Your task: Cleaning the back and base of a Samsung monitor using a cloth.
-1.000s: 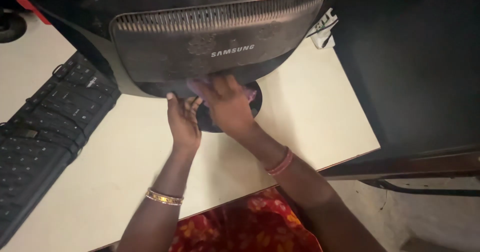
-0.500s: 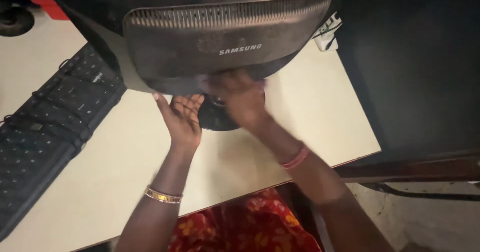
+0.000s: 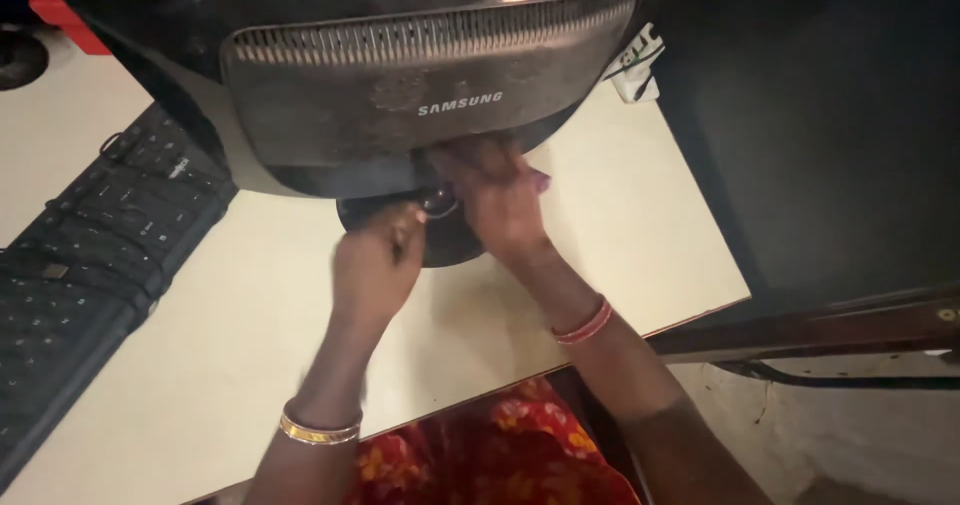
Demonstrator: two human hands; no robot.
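A black monitor [image 3: 420,85] stands with its vented back toward me on a cream desk [image 3: 200,365]. Its round black stand base [image 3: 445,245] shows under the lower edge. My right hand [image 3: 495,200] reaches under the monitor's back and closes around the stand's neck, with its fingertips partly hidden. My left hand [image 3: 375,265] is blurred, its fingers curled, and it touches the left side of the base by the neck. I cannot tell whether it grips anything. A gold bangle sits on my left wrist and red bangles on my right.
A black keyboard [image 3: 90,255] lies at an angle on the desk's left. A white plug strip [image 3: 635,60] with cables sits behind the monitor at the right. The desk's right edge drops off beside a dark surface [image 3: 830,135]. Red patterned cloth [image 3: 490,455] covers my lap.
My left hand went from open and palm-up under the monitor to curled against the stand base. My right hand stayed at the neck. The view shifted slightly.
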